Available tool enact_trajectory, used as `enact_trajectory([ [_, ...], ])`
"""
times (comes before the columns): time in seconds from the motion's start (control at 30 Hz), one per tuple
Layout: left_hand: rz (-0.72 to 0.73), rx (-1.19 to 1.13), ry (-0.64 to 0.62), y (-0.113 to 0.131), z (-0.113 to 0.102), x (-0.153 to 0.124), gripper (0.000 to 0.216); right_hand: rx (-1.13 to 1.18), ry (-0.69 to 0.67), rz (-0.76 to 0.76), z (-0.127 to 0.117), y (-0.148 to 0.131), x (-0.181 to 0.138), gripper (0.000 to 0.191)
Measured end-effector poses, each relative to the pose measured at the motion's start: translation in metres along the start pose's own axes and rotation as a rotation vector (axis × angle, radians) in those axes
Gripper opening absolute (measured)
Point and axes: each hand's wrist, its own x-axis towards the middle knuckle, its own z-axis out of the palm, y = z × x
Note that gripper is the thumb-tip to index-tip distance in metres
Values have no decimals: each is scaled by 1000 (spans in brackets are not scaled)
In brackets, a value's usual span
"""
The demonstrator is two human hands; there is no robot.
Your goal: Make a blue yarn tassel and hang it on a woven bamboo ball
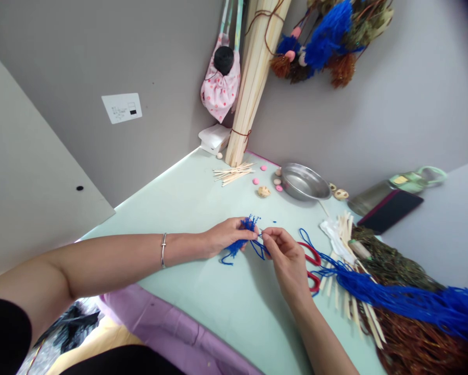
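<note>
Left hand (229, 234) holding blue tuft (250, 223); right hand (287, 256) pinching strand (259, 252); steel bowl (304, 182) beyond.

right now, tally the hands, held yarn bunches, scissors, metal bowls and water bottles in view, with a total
Left hand and right hand: 2
Blue yarn bunch: 1
Scissors: 1
Metal bowl: 1
Water bottle: 1
Total: 6

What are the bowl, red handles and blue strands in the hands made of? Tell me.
Bowl: apparently stainless steel, smooth and grey with bright reflections.
Red handles: probably smooth plastic; evenly coloured, rounded loops.
Blue strands: seemingly matte yarn or thread, thin with loose ends; fibre unclear.
</note>
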Motion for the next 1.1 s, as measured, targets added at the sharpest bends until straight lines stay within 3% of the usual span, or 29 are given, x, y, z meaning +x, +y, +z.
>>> enact_trajectory([
  [0.17, 17, -16, 43, 2, 1, 0, 20, -16, -24, -14, 1, 3, 2, 21],
  [0.4, 26, -16, 29, 0, -1, 1, 18, -175, 67, -60, -5, 0, 0, 31],
  [0.67, 37, 76, -42, -4, -1, 1, 17, -244, -160, -32, -2, -2, 0, 43],
  [1.1, 27, 62, 9, 1, 1, -2, 17, -147, -54, -14, -2, -1, 1, 25],
])
